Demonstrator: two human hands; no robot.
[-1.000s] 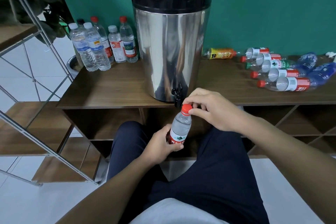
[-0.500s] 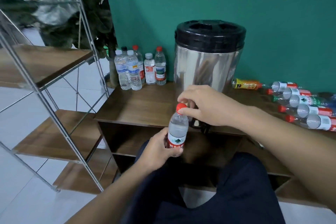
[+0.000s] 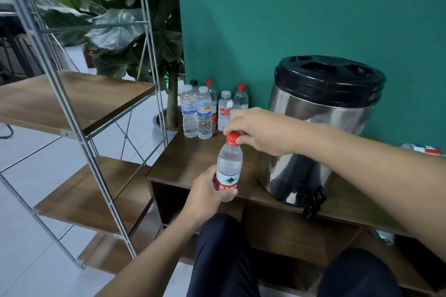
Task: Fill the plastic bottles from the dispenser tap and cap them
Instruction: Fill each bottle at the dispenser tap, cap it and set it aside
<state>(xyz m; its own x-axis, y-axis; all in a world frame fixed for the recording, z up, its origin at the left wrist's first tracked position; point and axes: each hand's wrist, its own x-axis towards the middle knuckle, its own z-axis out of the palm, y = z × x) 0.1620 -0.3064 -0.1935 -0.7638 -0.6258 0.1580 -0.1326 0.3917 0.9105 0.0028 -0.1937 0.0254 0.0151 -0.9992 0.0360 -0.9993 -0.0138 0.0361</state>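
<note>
A clear plastic bottle (image 3: 229,164) with a red label is full of water and stands upright in the air over the front edge of the wooden bench (image 3: 193,166). My left hand (image 3: 205,196) grips its lower body. My right hand (image 3: 259,131) pinches its red cap (image 3: 232,138) from above. The steel dispenser (image 3: 321,132) with a black lid stands on the bench to the right, its black tap (image 3: 312,201) hanging over the front edge.
Several capped bottles (image 3: 205,113) stand at the bench's back left corner by the green wall. Part of a lying bottle (image 3: 422,148) shows at the right edge. A metal rack with wooden shelves (image 3: 79,101) and a large plant (image 3: 125,31) stand to the left.
The view has swung left and up, so the dispenser now sits at the right. Both hands have carried the bottle left of the tap, the right hand still on the cap.
</note>
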